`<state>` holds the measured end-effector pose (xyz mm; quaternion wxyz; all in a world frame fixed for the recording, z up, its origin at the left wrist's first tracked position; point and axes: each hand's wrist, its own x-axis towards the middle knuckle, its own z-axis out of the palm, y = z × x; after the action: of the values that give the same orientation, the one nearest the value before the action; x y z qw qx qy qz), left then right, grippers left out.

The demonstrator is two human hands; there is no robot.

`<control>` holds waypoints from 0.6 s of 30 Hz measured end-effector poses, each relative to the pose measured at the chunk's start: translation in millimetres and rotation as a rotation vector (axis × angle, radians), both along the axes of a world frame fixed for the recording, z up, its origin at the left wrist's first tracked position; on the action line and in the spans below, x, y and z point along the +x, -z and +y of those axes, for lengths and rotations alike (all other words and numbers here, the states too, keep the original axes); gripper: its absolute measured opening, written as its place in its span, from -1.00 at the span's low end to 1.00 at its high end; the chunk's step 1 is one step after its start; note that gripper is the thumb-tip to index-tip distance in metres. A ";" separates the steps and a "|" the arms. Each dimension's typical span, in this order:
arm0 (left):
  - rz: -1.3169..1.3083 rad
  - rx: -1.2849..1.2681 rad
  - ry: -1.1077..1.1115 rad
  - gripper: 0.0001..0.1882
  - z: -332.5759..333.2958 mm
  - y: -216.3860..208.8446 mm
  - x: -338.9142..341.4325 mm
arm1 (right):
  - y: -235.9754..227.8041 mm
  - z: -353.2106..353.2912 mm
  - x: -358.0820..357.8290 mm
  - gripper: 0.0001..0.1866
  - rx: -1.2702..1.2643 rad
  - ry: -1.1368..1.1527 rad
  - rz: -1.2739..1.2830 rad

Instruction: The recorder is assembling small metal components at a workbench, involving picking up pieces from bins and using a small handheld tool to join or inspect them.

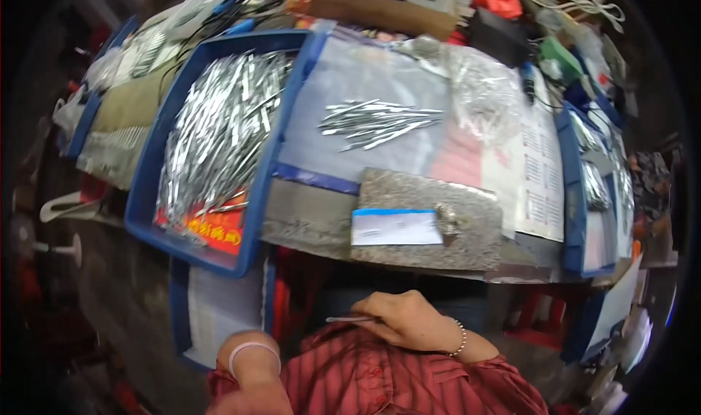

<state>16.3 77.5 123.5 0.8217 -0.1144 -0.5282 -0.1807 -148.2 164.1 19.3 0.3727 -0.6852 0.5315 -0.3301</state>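
Observation:
My right hand (409, 320), a beaded bracelet at its wrist, is in front of my striped red shirt, below the table's near edge. Its fingers are closed on a slim metal rod (339, 318) that points left. At the lower left is my left hand (247, 340), with a pale bangle (253, 348) around the wrist; its fingers do not show. On the table, a blue tray (139, 188) holds a heap of shiny slim metal pieces (226, 115). A smaller pile of such pieces (376, 123) lies on a clear plastic sheet (365, 68) to its right.
Nearest my right hand is a rough grey slab (467, 232) bearing a white card with a blue edge (398, 229). Another blue tray (573, 218) stands at the right. Below the heaped tray is a lower blue tray (181, 313). Crumpled clear plastic (485, 90) lies farther back.

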 end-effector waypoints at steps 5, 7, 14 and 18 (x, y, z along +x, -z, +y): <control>0.251 -0.190 0.498 -0.66 15.4 -20.2 -39.2 | 4.7 27.2 -11.3 -0.79 0.032 0.121 0.004; 0.033 0.016 0.537 -0.69 30.3 -10.7 -39.3 | 11.2 33.6 -18.2 -0.80 0.033 0.156 -0.004; 0.073 -0.071 0.420 -0.64 32.7 -28.2 -65.7 | 15.8 40.9 -35.3 -0.81 0.014 0.165 -0.043; -0.082 -0.018 0.505 -0.64 41.6 -23.1 -68.7 | 17.1 37.7 -38.3 -0.80 -0.014 0.157 -0.072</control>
<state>-52.3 119.1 146.6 0.7274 -0.2425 -0.5174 -0.3801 -186.6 201.8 2.2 0.3598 -0.6317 0.5676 -0.3864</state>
